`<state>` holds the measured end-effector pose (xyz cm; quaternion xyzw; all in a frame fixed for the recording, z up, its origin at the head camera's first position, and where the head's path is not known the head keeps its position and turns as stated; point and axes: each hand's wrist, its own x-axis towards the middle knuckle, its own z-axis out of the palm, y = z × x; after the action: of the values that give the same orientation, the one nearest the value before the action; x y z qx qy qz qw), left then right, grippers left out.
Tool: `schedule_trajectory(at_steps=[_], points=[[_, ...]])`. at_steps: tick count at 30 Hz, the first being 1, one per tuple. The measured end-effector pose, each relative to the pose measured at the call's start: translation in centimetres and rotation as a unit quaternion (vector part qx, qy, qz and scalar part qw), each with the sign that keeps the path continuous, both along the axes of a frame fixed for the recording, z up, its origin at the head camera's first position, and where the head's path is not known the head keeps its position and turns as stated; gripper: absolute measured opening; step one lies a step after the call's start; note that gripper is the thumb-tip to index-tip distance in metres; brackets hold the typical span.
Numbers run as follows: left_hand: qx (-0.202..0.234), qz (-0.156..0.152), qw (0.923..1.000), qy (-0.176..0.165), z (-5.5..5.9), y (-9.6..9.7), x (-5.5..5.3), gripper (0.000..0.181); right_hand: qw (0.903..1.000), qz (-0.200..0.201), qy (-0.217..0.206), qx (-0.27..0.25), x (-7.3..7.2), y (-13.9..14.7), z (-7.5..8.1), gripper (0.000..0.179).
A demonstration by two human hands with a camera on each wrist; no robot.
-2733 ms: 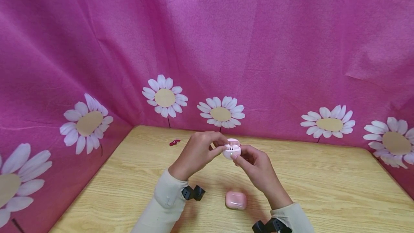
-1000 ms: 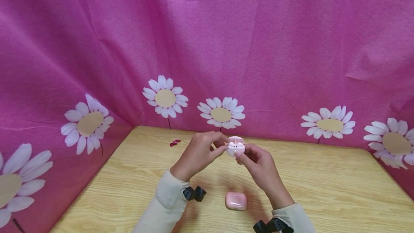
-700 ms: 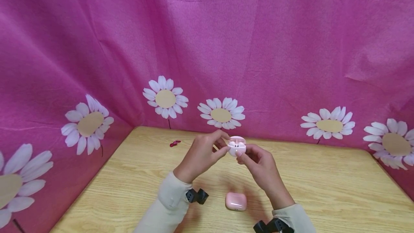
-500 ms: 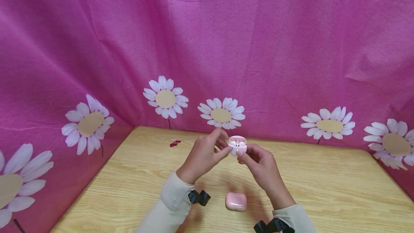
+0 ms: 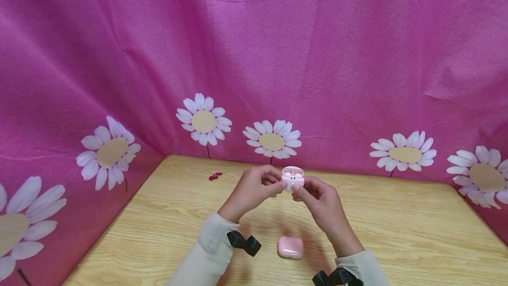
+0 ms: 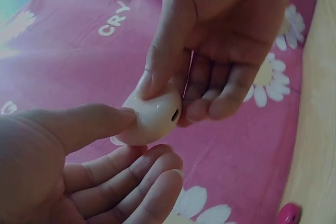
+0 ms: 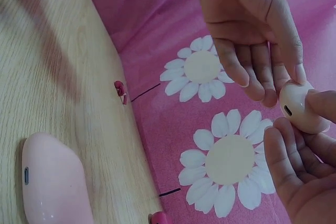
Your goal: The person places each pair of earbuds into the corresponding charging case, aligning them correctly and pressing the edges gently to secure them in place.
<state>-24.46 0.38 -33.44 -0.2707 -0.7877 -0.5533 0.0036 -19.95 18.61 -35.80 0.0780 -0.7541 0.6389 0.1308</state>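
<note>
Both hands hold a small rounded pale pink earbud case (image 5: 287, 185) up off the table, its lid (image 5: 293, 169) raised. Two whitish earbuds (image 5: 288, 175) sit inside it. My left hand (image 5: 251, 190) pinches the case's left side, thumb on the front and index finger behind. From the right, my right hand (image 5: 323, 204) grips it with the thumb on the front and fingers behind. In the left wrist view the underside of the case (image 6: 157, 116) shows a dark charging slot. A second, larger pink case (image 5: 290, 247) lies closed on the table below the hands.
A small dark red object (image 5: 215, 176) lies at the back left of the wooden table (image 5: 397, 233). Another red piece (image 7: 159, 217) shows at the bottom of the right wrist view. A magenta cloth (image 5: 337, 56) with daisies stands behind and at the sides.
The left fingers have moved from the earbud at the open case's left to grip its side. Both earbuds now show inside. The case and hands have shifted slightly right.
</note>
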Motion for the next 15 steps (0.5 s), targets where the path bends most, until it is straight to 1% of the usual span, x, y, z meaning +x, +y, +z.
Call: schedule_trajectory(at_steps=[2,4,6,10,15], points=[[0.026,-0.017,0.9987,-0.040,-0.09,0.08,-0.04,0.016,1.0000,0.002,0.000,-0.006,0.00,0.01,-0.01,0.022],[0.052,-0.029,0.9955,-0.074,-0.21,0.19,-0.11,0.018,0.9999,0.005,0.001,-0.011,-0.02,0.04,-0.03,0.022],[0.068,-0.036,0.9922,-0.098,-0.28,0.27,-0.15,0.020,0.9998,0.009,0.004,-0.017,-0.07,0.09,-0.04,0.022],[0.091,-0.045,0.9870,-0.125,-0.35,0.36,-0.18,0.021,0.9996,0.016,0.006,-0.022,-0.16,0.21,-0.06,0.022],[0.111,-0.050,0.9833,-0.135,-0.53,0.40,-0.15,0.020,0.9995,0.020,0.004,-0.024,-0.22,0.30,-0.06,0.023]])
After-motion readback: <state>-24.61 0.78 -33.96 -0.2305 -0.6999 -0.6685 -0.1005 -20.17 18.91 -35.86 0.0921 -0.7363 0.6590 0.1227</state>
